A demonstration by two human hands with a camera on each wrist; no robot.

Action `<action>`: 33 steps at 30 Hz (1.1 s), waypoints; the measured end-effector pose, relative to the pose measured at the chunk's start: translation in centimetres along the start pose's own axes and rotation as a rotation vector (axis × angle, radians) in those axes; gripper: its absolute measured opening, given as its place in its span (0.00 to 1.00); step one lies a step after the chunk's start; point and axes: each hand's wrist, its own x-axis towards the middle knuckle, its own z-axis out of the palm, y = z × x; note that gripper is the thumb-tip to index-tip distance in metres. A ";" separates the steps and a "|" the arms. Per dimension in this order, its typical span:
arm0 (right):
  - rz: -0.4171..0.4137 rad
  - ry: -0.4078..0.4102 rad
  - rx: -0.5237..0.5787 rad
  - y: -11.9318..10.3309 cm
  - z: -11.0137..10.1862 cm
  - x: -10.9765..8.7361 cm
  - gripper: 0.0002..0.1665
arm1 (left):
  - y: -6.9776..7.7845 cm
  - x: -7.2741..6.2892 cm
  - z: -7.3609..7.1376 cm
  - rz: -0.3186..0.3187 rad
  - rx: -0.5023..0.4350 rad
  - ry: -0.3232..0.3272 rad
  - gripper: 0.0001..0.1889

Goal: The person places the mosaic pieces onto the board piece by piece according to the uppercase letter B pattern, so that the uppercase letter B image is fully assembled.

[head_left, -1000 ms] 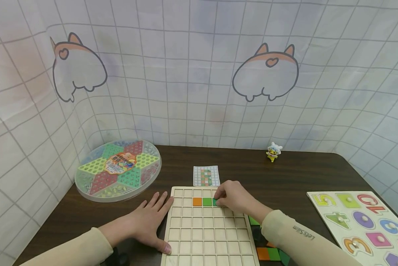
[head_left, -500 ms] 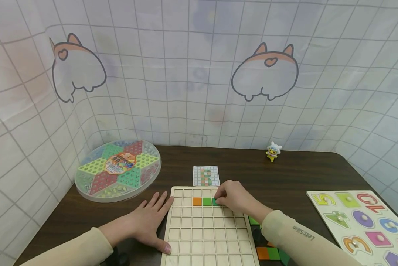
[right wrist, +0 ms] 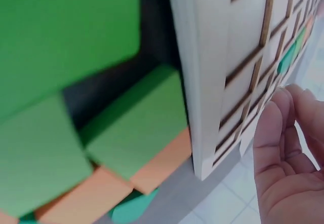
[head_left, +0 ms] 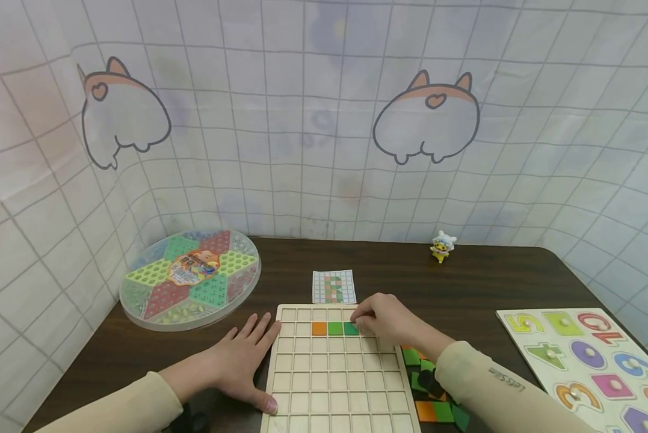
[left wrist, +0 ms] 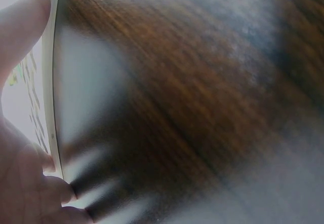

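Observation:
A wooden grid board [head_left: 329, 380] lies on the dark table, with an orange tile [head_left: 319, 328], a green tile [head_left: 336, 328] and a teal tile [head_left: 349, 329] side by side in its second row. My right hand [head_left: 391, 320] is at the teal tile's right edge. In the right wrist view its fingers are bent, the fingertips [right wrist: 276, 113] close together beside the teal tile [right wrist: 286, 59], with nothing seen between them. My left hand [head_left: 237, 364] lies with spread fingers along the board's left edge, its thumb on the board's rim; the left wrist view shows this thumb [left wrist: 25, 21] against the edge.
Several loose green and orange tiles [head_left: 434, 412] are heaped right of the board. A small patterned card [head_left: 333, 287] lies behind it. A round Chinese checkers set [head_left: 191, 279] stands at the left, a number puzzle board [head_left: 588, 376] at the right, a small figurine [head_left: 441, 246] at the back.
My right hand has shifted slightly right off the teal tile, which now shows in full; the fingers covered part of it before. My left hand keeps its place on the board.

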 end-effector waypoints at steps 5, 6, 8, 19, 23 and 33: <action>-0.011 0.024 -0.008 1.1 -1.4 -0.6 0.11 | 0.3 -0.1 -0.2 0.003 0.007 -0.007 0.76; -0.011 0.027 -0.009 1.5 -1.7 -0.7 0.11 | 0.4 -0.1 -0.3 0.005 0.010 -0.009 0.76; -0.010 0.035 -0.013 2.1 -2.4 -1.0 0.11 | 0.4 -0.1 -0.4 0.014 0.019 -0.011 0.76; -0.030 0.045 -0.026 6.0 -5.3 -3.2 0.11 | 0.0 -0.1 0.1 0.028 0.007 0.011 0.76; -0.023 0.045 -0.025 7.0 -5.9 -3.8 0.11 | 0.0 -0.1 0.1 0.021 0.004 0.013 0.76; -0.017 -0.009 0.031 8.8 -5.6 -4.4 0.13 | -0.1 0.0 0.2 0.021 -0.001 0.007 0.76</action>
